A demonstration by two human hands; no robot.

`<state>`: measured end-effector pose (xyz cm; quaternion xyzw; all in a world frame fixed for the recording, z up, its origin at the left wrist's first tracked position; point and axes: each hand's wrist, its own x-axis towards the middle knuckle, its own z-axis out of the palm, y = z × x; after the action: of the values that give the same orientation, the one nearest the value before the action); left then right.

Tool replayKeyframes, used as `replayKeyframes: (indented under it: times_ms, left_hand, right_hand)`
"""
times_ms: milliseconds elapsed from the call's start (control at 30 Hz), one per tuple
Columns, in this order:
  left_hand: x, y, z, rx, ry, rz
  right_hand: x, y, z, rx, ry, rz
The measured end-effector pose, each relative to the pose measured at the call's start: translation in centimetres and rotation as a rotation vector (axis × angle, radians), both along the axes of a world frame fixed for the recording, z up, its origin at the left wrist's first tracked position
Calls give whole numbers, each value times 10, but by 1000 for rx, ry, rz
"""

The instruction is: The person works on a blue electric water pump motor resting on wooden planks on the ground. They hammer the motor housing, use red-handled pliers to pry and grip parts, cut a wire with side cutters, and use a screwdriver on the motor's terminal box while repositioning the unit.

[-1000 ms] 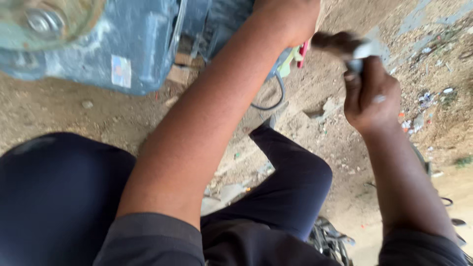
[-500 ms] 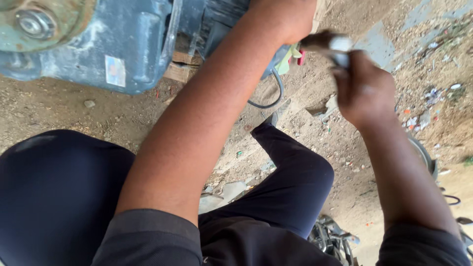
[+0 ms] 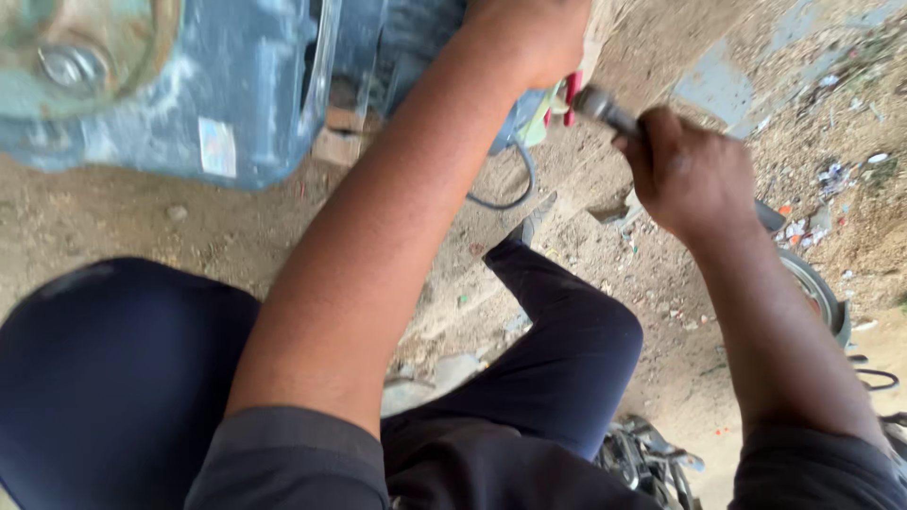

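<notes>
My left arm reaches up across the view, and my left hand (image 3: 534,33) rests against the blue-grey metal body of a machine (image 3: 236,85) at the top edge; its fingers are cut off by the frame. My right hand (image 3: 690,175) is closed around the handle of a metal tool (image 3: 605,111), whose grey head points toward a red and light green part (image 3: 557,104) beside the machine. A dark cable (image 3: 510,194) loops down from that spot.
I am crouched on dusty ground (image 3: 113,217), with both knees in dark trousers (image 3: 567,349) below. A round metal rim (image 3: 812,283) lies at the right among scattered litter. Dark metal parts (image 3: 652,458) sit near the bottom edge. A large bolt (image 3: 71,64) shows top left.
My right hand has swung left and down with the tool, bringing its head close to the red part. My left arm has stayed against the machine.
</notes>
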<state>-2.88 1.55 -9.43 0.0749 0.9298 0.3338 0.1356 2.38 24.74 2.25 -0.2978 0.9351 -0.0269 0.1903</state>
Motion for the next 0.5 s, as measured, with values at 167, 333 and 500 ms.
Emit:
replayKeyframes:
  times_ms: [167,333,500]
  left_hand:
    - [2,-2,8,23,-236,-23]
    - [-4,-15,25,-134,-70,-28]
    - [-4,-22,44,-100,-111,-43]
  right_hand:
    - [15,19,-2,-186,57,-91]
    - [29,39,-36,-626,-711,-773]
    - [98,28,-83,-490,-713,-1106]
